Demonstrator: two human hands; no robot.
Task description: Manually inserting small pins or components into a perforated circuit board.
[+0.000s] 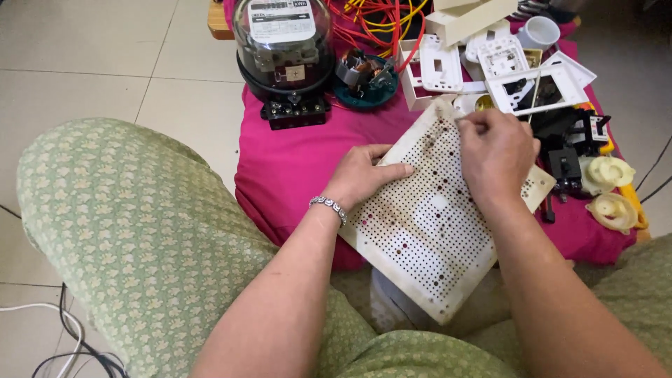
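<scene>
So the white perforated board (434, 224) is propped across the lap, its far end leaning on the pink cloth (294, 168). The left hand (360, 175) lies flat along the board's left edge, fingers spread open with the thumb on the face, steadying rather than gripping. The right hand (493, 157) has its grip pinched together at the top edge, on something too small to make out, maybe a screw or a wire end. My take: keep that left palm pressing down so the board doesn't rock, and work the pinch straight into the hole, not at an angle. Just beyond sit the white switch plates (490, 70) and black breaker (570, 150), easy to knock, and the round electricity meter (283, 49) stands well apart.
</scene>
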